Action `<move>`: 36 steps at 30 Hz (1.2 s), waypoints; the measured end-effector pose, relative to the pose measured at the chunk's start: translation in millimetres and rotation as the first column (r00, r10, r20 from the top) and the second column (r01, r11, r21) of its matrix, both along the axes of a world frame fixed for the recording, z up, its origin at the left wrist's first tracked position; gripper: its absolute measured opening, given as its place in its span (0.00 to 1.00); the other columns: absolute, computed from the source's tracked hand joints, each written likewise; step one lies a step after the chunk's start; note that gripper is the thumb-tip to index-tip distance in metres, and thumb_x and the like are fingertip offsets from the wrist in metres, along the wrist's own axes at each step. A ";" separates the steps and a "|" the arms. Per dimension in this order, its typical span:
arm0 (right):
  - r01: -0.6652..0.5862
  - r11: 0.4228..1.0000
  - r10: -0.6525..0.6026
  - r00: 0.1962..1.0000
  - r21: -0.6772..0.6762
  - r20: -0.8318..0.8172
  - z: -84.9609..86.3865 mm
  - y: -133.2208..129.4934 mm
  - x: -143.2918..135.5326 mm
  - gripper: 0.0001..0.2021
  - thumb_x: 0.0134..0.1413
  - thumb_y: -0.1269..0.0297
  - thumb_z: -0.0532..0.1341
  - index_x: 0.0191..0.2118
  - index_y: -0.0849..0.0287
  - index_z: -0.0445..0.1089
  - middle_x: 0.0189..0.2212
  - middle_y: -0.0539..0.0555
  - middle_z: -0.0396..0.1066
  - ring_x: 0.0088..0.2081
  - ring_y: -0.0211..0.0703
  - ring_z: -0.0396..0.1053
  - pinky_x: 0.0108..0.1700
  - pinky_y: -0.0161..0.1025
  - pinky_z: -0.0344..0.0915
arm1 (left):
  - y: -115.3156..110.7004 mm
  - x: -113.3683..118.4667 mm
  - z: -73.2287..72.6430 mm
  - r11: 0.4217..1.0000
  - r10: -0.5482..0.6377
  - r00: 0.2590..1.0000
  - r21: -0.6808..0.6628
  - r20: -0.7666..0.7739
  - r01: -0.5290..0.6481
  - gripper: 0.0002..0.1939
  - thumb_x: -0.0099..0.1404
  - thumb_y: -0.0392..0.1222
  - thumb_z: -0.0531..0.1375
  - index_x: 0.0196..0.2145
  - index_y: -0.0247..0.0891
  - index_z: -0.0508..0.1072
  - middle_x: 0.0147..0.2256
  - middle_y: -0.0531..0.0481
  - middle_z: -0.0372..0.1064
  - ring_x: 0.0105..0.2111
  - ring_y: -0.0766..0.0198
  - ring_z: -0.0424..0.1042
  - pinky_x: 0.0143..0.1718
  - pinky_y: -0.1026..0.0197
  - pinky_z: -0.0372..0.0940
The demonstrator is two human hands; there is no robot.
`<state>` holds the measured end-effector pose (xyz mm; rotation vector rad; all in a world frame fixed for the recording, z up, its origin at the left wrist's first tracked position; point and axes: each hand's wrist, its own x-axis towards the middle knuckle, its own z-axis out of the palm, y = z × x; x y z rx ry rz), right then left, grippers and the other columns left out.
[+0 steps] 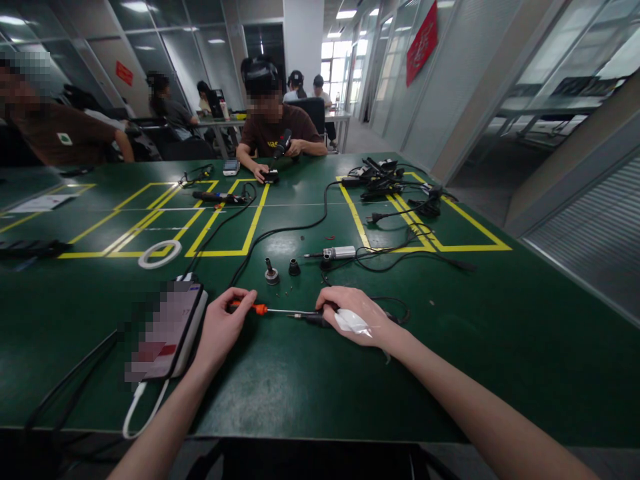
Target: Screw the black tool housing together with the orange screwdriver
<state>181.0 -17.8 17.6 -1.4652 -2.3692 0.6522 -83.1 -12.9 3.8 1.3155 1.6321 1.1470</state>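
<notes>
My left hand [225,323] is closed around the orange and black handle of a screwdriver [261,309], its shaft pointing right along the table. My right hand [357,317], with a white patch taped on its back, is closed over a black pen-shaped tool with a thin metal tip [313,319]. The screwdriver's tip ends at the right fingers; whether they touch it is hidden. Beyond the hands stand a metal nozzle with a round base [271,274] and a black cone-shaped collar [294,268]. A silver cylindrical part with wires [340,253] lies behind, beside a small black cap [326,262].
A phone on a charging cable [167,330] lies left of my left hand. A white tape roll [160,254] is farther back. Black cables [295,230] cross the green table [280,393]. Tangled black tools [377,177] lie far right. Across sits a person [280,133] handling a tool.
</notes>
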 end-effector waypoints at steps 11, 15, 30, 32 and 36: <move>-0.007 1.000 0.008 0.999 0.025 -0.038 -3.9 0.6 1.4 0.10 0.61 0.73 0.58 0.40 0.59 0.76 0.39 0.57 0.79 0.41 0.48 0.75 0.46 0.40 0.66 | 0.4 -0.6 0.8 0.999 -0.042 0.998 0.004 0.036 0.041 0.15 0.50 0.53 0.65 0.29 0.39 0.74 0.15 0.59 0.62 0.16 0.67 0.58 0.20 0.65 0.52; -0.008 1.000 0.009 1.000 0.028 -0.026 -5.2 0.8 1.6 0.09 0.61 0.73 0.58 0.40 0.59 0.76 0.39 0.56 0.79 0.41 0.47 0.76 0.45 0.40 0.66 | 0.5 -0.3 3.1 0.998 -0.036 0.999 0.045 0.012 0.036 0.15 0.49 0.53 0.67 0.27 0.38 0.76 0.21 0.54 0.69 0.22 0.64 0.65 0.25 0.64 0.59; -0.008 1.000 0.009 0.999 0.019 -0.034 -2.6 0.4 1.8 0.09 0.61 0.72 0.58 0.40 0.58 0.76 0.39 0.57 0.79 0.41 0.47 0.75 0.46 0.40 0.66 | -0.3 -0.2 5.2 0.998 -0.041 0.999 0.056 0.006 0.040 0.17 0.48 0.55 0.69 0.26 0.38 0.77 0.23 0.53 0.71 0.21 0.65 0.64 0.26 0.63 0.62; -0.007 1.000 0.008 0.999 0.018 -0.033 -2.2 0.3 1.7 0.09 0.61 0.72 0.58 0.40 0.58 0.76 0.39 0.57 0.79 0.41 0.47 0.76 0.46 0.41 0.66 | -0.8 0.7 5.0 0.998 -0.036 0.999 0.058 -0.004 0.036 0.19 0.48 0.57 0.70 0.26 0.38 0.77 0.21 0.54 0.70 0.19 0.67 0.62 0.23 0.64 0.59; -0.005 1.000 0.006 0.999 0.018 -0.034 -2.0 0.0 0.8 0.10 0.61 0.73 0.58 0.40 0.58 0.77 0.39 0.57 0.79 0.41 0.47 0.76 0.46 0.40 0.67 | -0.8 1.9 2.9 0.999 -0.028 1.000 0.042 -0.012 0.029 0.21 0.51 0.60 0.69 0.28 0.37 0.76 0.16 0.58 0.61 0.16 0.68 0.57 0.19 0.66 0.52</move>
